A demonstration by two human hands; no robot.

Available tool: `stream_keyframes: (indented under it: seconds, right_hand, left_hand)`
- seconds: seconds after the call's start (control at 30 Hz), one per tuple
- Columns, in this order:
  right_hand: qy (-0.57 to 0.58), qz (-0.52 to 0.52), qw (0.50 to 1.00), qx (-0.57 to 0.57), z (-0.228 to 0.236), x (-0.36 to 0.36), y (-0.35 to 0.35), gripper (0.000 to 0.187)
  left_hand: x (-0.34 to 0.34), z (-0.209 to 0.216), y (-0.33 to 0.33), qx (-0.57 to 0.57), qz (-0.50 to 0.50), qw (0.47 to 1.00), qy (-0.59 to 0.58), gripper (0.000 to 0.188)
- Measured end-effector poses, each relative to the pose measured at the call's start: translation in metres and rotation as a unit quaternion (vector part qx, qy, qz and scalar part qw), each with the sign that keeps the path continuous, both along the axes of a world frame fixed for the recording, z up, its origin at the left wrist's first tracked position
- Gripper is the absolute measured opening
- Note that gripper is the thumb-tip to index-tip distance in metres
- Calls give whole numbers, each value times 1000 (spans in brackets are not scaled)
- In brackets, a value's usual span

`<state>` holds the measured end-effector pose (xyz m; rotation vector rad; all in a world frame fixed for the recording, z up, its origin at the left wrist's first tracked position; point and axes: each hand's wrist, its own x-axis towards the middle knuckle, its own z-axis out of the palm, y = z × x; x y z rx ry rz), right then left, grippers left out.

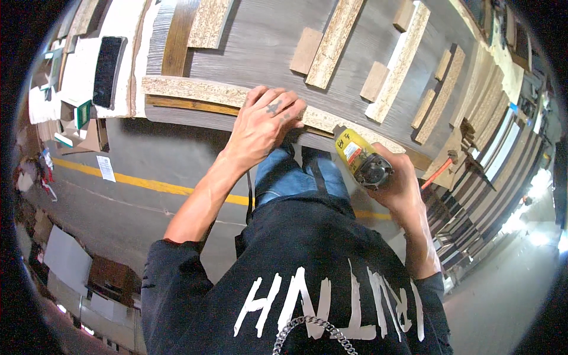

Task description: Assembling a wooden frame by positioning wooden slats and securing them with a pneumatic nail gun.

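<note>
My left hand (263,127) is closed over a long chipboard strip (189,88) along the near edge of a grey wood-grain panel (260,35). Its fingers curl over the strip's top. A brown wooden strip (195,105) shows just below the chipboard one. My right hand (404,186) grips a yellow-green power driver (354,151) with a black rear end. The driver's nose points toward the strip, to the right of my left hand. Whether its tip touches the wood, I cannot tell.
Several chipboard strips (334,44) with small wooden blocks (306,50) lie across the panel. A black phone (110,72) and an open carton (77,112) are at left. To the right are an orange-handled hammer (439,170) and stacked boards (485,183).
</note>
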<state>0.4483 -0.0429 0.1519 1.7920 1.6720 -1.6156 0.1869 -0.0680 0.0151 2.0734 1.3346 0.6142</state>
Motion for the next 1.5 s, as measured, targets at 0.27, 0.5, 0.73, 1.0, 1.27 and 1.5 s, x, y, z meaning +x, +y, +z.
stream_keyframes:
  seconds: [0.27,0.5,0.73,1.0,1.27,1.5]
  right_hand:
    - [-163,83,962,204,-9,80,-63,59]
    - [-229,53,957,169,14,55,-70,41]
    - [-178,-54,971,148,22,50,-80,44]
    - [-117,34,975,189,26,69,-90,33]
    - [-125,-190,973,32,48,92,-114,48]
    - [-149,-317,935,65,32,158,-170,44]
  left_hand:
    - [-25,3,-6,23,-1,999,42,49]
    - [-13,-1,-9,66,-33,997,28,51]
    - [-15,-7,1,73,-90,992,57,46]
    - [-8,27,36,-81,-216,966,119,46]
    - [-17,33,37,45,-211,968,132,34]
    - [18,20,12,90,-168,970,148,63]
